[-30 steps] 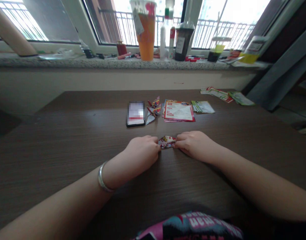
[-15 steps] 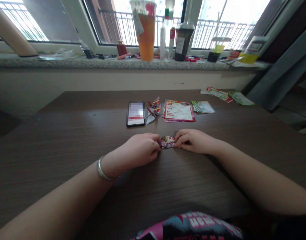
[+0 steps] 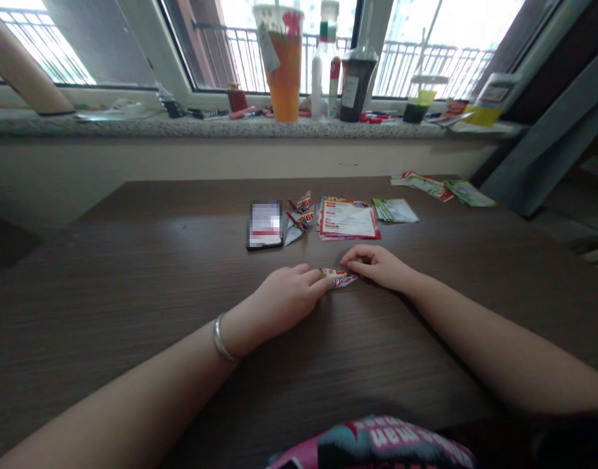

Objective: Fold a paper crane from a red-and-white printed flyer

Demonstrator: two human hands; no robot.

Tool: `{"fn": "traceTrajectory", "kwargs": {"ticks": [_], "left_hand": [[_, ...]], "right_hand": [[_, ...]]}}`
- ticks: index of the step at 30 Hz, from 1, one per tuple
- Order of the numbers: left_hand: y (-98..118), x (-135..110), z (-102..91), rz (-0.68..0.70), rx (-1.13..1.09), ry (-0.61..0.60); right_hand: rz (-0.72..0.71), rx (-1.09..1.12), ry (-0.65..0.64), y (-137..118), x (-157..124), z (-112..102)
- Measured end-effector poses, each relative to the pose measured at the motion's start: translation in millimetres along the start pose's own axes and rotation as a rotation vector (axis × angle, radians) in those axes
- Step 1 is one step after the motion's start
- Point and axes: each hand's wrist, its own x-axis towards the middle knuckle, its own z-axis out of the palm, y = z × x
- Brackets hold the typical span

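Left grip: my left grip [image 3: 284,299] lies low on the bench [image 3: 133,273] just left of the frame's centre, fingers bent and close together, their tips touching the left end of the folded paper [image 3: 339,277]; I cannot tell whether my thumb has hold of it or the fingers only press on it
Right grip: my right grip [image 3: 374,268] sits just right of centre, thumb and fingers drawn together on the right end of the paper, with that tip tucked under them
Folded paper: small, flat and printed in red and white, lying on the bench between my two grips and touching both
Wrist: a silver bangle [image 3: 221,339] circles my left wrist, lower left of centre
Phone: a phone [image 3: 264,225] lies flat above my left grip, well apart from it
Folded shapes: several small folded shapes [image 3: 299,212] in the same print lie just right of the phone
Leaflets: a stack of red-edged leaflets [image 3: 348,219] lies above my right grip, green leaflets [image 3: 395,210] just to its right
Windowsill: across the top of the frame, the windowsill [image 3: 133,125] carries an orange drink cup [image 3: 284,65], a white bottle [image 3: 323,62] and a dark drink cup [image 3: 352,81], all upright
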Motion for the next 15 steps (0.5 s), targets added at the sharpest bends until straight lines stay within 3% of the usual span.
{"fn": "traceTrajectory", "kwargs": {"ticks": [3, 8, 15], "left_hand": [[0, -1, 5.1, 0.011, 0.021, 0.013], [-2, -2, 6.2, -0.002, 0.010, 0.016], [-6, -2, 5.3, -0.041, -0.075, 0.006]], "right_hand": [[-0.037, -0.093, 0.065, 0, -1, 2], [-0.165, -0.273, 0.039, -6, -4, 5], [-0.153, -0.347, 0.004, -11, -7, 7]]}}
